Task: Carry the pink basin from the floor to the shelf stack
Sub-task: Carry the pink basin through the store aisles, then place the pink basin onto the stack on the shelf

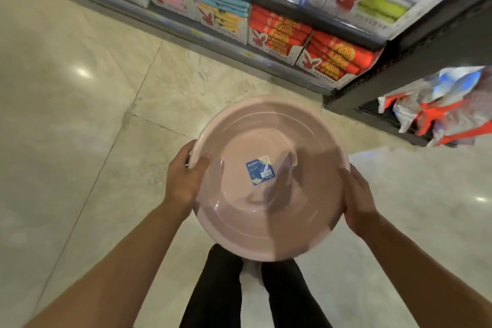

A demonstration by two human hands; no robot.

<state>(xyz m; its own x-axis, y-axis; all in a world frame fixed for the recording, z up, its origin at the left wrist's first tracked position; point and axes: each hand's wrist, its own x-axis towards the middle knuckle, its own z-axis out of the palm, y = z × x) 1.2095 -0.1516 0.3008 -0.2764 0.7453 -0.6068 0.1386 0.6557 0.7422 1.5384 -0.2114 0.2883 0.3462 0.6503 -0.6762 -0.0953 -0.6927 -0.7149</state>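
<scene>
Both forearms extended forward at waist height. Left hand [183,178] and right hand [358,200] curled closed over opposite rims of the pink basin [269,176], held level above the floor [80,114], clear of it. Fingertips hidden beneath rims. Blue label [261,172] inside; print illegible.

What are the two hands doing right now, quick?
Left hand: closed on the left rim of the pink basin, holding it off the floor.
Right hand: closed on the basin's right rim, sharing the hold.
</scene>
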